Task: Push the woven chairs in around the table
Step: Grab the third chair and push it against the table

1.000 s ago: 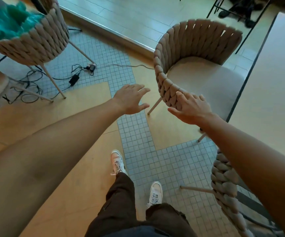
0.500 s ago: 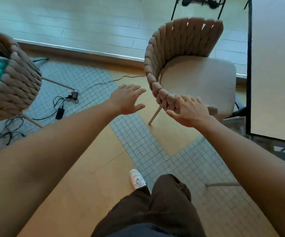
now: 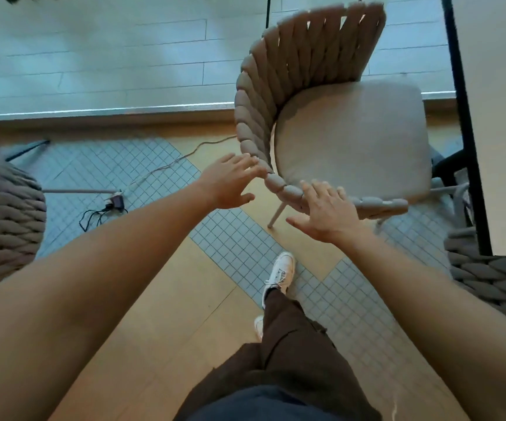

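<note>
A beige woven chair (image 3: 330,123) with a padded seat stands in front of me, its seat facing the table (image 3: 500,117) at the right edge. My left hand (image 3: 230,183) is spread, its fingertips touching the woven rim at the chair's near left corner. Stretched flat with straight fingers, my right hand (image 3: 324,211) rests on the rim of the woven back along the near side. Another woven chair (image 3: 494,284) shows at the lower right beside the table, and a third one (image 3: 2,220) sits at the left edge.
A cable with a black adapter (image 3: 118,203) lies on the tiled floor to the left of the chair. A raised floor edge (image 3: 102,112) runs across behind it. My legs and white shoes (image 3: 279,268) stand just behind the chair.
I have stepped closer and turned; the chair now sits nearer and more central. My left hand has reached the woven rim, and my right hand has flattened onto the rim.
</note>
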`<action>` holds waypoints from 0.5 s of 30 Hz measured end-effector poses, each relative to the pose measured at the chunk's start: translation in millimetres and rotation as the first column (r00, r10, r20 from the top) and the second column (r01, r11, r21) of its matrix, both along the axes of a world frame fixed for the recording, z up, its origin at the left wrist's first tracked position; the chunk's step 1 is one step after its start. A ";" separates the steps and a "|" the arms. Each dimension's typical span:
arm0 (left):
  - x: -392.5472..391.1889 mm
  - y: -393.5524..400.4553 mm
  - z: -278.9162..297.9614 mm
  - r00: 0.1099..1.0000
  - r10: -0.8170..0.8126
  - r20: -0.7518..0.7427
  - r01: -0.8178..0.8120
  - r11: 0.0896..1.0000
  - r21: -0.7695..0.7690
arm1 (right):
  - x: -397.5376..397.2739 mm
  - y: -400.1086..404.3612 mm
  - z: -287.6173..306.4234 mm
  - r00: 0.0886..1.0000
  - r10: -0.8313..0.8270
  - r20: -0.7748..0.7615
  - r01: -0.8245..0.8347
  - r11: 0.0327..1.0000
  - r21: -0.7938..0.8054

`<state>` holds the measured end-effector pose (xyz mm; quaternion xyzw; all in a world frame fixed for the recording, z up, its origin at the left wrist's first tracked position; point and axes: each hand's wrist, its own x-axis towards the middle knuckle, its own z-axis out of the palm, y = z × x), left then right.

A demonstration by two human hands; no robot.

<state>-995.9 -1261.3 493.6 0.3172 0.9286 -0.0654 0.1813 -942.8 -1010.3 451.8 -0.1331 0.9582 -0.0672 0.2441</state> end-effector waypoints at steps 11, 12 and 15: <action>-100.6 -8.2 -51.1 0.951 -0.296 0.091 0.304 0.948 -0.096 | -42.0 -52.0 -38.2 0.981 -0.107 0.161 0.116 0.992 -0.050; -106.0 -8.4 -54.9 0.942 -0.322 0.091 0.330 0.939 -0.092 | -45.1 -55.1 -40.1 0.980 -0.121 0.161 0.130 0.990 -0.049; -126.6 -6.3 -67.8 0.905 -0.413 0.103 0.422 0.902 -0.088 | -54.1 -64.1 -45.8 0.967 -0.182 0.179 0.191 0.981 -0.033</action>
